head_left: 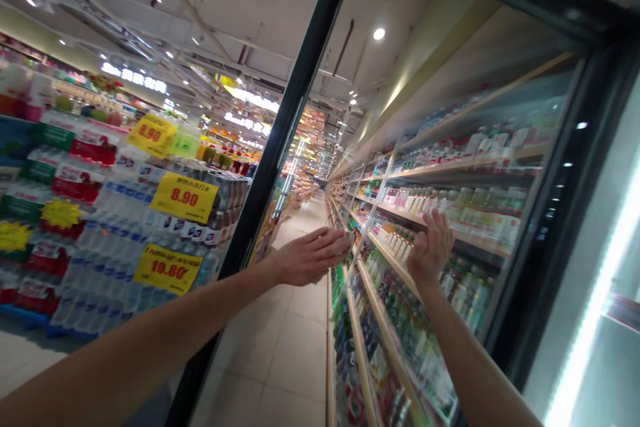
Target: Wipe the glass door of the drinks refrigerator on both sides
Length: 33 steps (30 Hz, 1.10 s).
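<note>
Both arms reach forward in front of a glass door (pixel 287 137) with a black frame, which stands tilted across the view. My left hand (pixel 315 257) is stretched out flat with its fingers straight and close together, and nothing shows in it. To its right, my right hand (pixel 431 248) is raised before the pane, its fingers pointing up and slightly bent, with no object visible in it. Whether either hand touches the glass I cannot tell. Shelves of bottles (pixel 465 200) show in the pane behind the hands, seen through it or mirrored.
Stacked packs of bottled drinks (pixel 95 247) stand at the left, bearing yellow price signs (pixel 184 197). A tiled floor (pixel 295 333) shows in the pane. At the right edge runs a bright light strip (pixel 595 320) beside the door's frame.
</note>
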{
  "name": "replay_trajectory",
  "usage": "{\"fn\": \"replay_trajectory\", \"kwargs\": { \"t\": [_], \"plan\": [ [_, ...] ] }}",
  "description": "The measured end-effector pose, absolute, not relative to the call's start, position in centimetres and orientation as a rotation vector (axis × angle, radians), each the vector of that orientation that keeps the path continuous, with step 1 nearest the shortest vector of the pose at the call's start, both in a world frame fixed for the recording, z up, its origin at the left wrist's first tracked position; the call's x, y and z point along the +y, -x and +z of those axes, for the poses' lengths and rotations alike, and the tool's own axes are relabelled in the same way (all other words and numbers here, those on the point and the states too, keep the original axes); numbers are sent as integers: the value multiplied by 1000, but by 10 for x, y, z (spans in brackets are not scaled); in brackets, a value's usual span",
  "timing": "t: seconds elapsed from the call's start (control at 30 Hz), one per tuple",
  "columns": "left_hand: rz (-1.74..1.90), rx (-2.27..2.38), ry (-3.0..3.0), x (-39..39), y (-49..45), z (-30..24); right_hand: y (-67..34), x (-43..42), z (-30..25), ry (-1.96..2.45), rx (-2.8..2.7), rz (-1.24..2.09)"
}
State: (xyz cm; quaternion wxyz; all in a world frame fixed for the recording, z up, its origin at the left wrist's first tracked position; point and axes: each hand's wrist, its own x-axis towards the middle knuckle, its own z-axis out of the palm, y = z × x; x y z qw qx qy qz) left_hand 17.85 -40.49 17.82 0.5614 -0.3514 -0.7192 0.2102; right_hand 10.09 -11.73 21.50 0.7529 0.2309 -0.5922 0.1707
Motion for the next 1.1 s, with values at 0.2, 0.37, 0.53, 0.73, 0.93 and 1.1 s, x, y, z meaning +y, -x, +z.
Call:
{"fn": "replay_trajectory", "kwargs": {
  "t": [0.2, 0.37, 0.53, 0.73, 0.93, 1.1],
  "plan": [
    [179, -1604, 450, -406, -178, 179, -100, -116, 215, -508, -1284, 366],
    [507, -1699, 850, -385, -179, 149, -97, -115, 215, -522, -1303, 362],
    [204, -1657, 433, -375, -176, 163, -98, -115, 216, -529, -1313, 367],
    [484, -1687, 806, -363, -174, 159, -100, -116, 216, -541, -1300, 366],
    [283, -1644, 508, -357, -170, 185, -100, -116, 215, -514, -1324, 363],
    [510, -1637, 812, -351, -169, 168, -100, -116, 215, -526, -1307, 354]
  ]
}}
